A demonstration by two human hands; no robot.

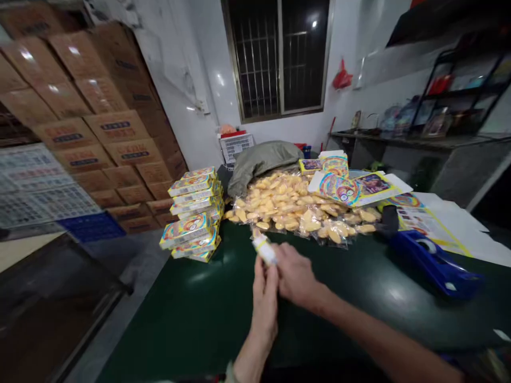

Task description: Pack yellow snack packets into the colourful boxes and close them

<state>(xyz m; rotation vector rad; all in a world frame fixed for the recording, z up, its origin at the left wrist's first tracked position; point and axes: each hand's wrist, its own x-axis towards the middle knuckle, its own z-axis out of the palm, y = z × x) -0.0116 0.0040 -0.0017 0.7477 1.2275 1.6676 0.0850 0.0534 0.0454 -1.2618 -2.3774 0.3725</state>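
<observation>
- I have both hands meeting just below the centre of the frame, over the green table (191,314). My left hand (264,300) has its fingers pressed together and flat against a small packet (264,250); my right hand (294,276) closes its fingers round the packet from the right.
- The small packet, pale with a yellow band, sticks up above the fingertips, motion-blurred, so I cannot tell what is inside.
- Risk, as I judge it: the hold sits low on the packet, so a slight twist could let it slip onto the table.
- Just above the hands lies a heap of clear bags (297,207) filled with yellow pieces; a careless reach could snag one and scatter the pile.
- Left of centre stands a stack of printed boxes (194,213), shut, contents hidden; it leans a little and a nudge might topple it.
- Flat printed box blanks (347,186) lie right of centre, and a blue tape dispenser (435,263) lies at lower right.
- Brown cartons (99,122) fill the upper left, all closed.
</observation>
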